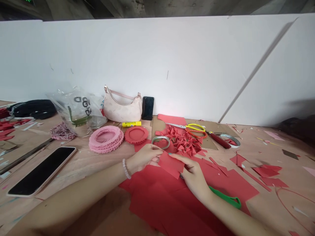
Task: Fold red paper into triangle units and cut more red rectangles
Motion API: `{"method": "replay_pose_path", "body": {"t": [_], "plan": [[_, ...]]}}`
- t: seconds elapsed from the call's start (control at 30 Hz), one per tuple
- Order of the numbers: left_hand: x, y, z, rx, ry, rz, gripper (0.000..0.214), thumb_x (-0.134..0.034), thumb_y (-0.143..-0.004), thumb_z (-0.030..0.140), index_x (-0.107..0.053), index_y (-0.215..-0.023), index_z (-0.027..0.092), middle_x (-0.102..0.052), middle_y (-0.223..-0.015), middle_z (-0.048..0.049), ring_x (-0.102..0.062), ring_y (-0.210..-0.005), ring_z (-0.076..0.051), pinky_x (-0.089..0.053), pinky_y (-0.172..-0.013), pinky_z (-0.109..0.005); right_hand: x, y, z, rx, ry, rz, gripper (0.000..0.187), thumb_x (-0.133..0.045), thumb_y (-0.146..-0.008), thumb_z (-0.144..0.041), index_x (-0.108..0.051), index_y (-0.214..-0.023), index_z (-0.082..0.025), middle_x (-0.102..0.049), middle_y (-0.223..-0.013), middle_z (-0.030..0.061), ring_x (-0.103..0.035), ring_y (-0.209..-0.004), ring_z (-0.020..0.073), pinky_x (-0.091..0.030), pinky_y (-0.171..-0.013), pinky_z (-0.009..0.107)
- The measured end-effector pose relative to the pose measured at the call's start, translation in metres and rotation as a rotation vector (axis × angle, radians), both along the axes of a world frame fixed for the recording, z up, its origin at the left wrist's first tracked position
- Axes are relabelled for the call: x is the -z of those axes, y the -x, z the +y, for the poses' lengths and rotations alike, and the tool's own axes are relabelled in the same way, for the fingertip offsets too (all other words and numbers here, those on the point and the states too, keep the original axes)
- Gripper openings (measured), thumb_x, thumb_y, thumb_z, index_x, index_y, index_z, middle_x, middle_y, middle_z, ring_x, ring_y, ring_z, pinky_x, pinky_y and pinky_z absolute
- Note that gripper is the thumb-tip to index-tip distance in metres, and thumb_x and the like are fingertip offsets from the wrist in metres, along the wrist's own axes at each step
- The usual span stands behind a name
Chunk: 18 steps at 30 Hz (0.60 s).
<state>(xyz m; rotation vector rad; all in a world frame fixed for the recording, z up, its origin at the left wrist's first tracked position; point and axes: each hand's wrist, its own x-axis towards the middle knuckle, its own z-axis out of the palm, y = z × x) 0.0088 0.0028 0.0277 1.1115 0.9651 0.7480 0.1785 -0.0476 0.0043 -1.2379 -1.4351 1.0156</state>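
Both my hands pinch a small red paper square (170, 165) over larger red paper sheets (157, 196) on the table. My left hand (144, 158) grips its left edge with closed fingers and wears a bead bracelet at the wrist. My right hand (193, 173) holds the right side, thumb on top. Just beyond lie a pile of folded red paper pieces (184, 141) and a roll of clear tape (160, 142). A green handle (227, 199) of a tool pokes out under my right forearm.
A phone (41, 170) lies at the left. Pink paper rings (106, 139), red paper rings (136, 134), a glue stick (131, 124), yellow-orange scissors (193, 127), a red knife (219, 139), a pink handbag (121, 108), a plastic bag (78, 109) and red scraps (265, 172) surround the work. A white wall stands behind.
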Motion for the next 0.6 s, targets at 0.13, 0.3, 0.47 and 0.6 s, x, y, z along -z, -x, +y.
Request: {"method": "replay_pose_path", "body": {"t": [0.13, 0.3, 0.47, 0.6], "plan": [[-0.007, 0.004, 0.002, 0.188, 0.165, -0.126, 0.010, -0.061, -0.062, 0.020, -0.055, -0.058, 0.012, -0.051, -0.054, 0.0014, -0.051, -0.050, -0.010, -0.044, -0.053, -0.023, 0.002, 0.000, -0.001, -0.010, 0.012, -0.013, 0.034, -0.051, -0.066, -0.014, -0.069, -0.093, -0.022, -0.070, -0.092, 0.0021, -0.063, -0.088, 0.0241, -0.052, -0.073, 0.034], [-0.012, 0.006, 0.000, 0.205, 0.215, -0.094, 0.017, -0.063, -0.062, 0.025, -0.053, -0.058, 0.012, -0.056, -0.058, -0.0016, -0.053, -0.051, -0.010, -0.042, -0.050, -0.021, 0.001, 0.002, -0.002, -0.024, -0.019, -0.035, 0.030, -0.051, -0.067, -0.015, -0.070, -0.090, -0.022, -0.070, -0.092, 0.0020, -0.064, -0.087, 0.0242, -0.052, -0.073, 0.035], [-0.010, 0.007, 0.002, 0.223, 0.068, 0.028, 0.016, -0.063, -0.063, 0.026, -0.057, -0.059, 0.012, -0.054, -0.058, -0.0010, -0.050, -0.050, -0.009, -0.040, -0.049, -0.021, 0.000, 0.002, -0.003, -0.051, -0.065, -0.078, 0.034, -0.048, -0.067, -0.012, -0.070, -0.091, -0.023, -0.070, -0.093, 0.0018, -0.064, -0.087, 0.0234, -0.052, -0.074, 0.034], [-0.006, 0.008, 0.005, 0.181, -0.111, 0.122, 0.017, -0.061, -0.066, 0.028, -0.059, -0.059, 0.012, -0.051, -0.055, 0.0016, -0.046, -0.049, -0.007, -0.038, -0.049, -0.020, 0.000, 0.001, -0.002, -0.059, -0.042, -0.090, 0.041, -0.045, -0.063, -0.009, -0.069, -0.093, -0.023, -0.070, -0.091, 0.0018, -0.065, -0.077, 0.0210, -0.052, -0.066, 0.031]]}}
